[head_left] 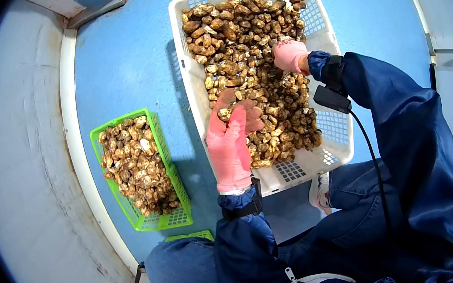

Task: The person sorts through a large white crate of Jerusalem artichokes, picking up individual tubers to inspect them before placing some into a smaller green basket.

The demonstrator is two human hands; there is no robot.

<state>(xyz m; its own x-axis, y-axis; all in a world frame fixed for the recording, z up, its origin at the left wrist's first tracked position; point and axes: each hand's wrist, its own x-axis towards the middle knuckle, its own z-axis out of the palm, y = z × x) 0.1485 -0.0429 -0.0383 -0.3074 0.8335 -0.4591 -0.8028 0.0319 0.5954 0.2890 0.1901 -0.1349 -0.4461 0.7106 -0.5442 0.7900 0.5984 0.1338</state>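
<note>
In the head view, a large white plastic basket (186,78) holds a heap of knobbly brown-and-cream pieces (268,113), whose kind I cannot make out. My left hand (230,147), in a pink glove, is palm up over the basket's near left side. One small round knobbly piece (224,114) sits between its thumb and fingers. My right hand (289,56), also gloved in pink, reaches into the right side of the heap. Its fingers curl downward, and their tips are hidden, so what they grip does not show.
Left of the white basket, a bright green basket (160,222) is heaped with similar pieces. The edge of another green container (199,235) shows by my knee. Blue floor (124,57) lies around them, with pale walls at both sides. A black cable (377,167) hangs from my right wrist.
</note>
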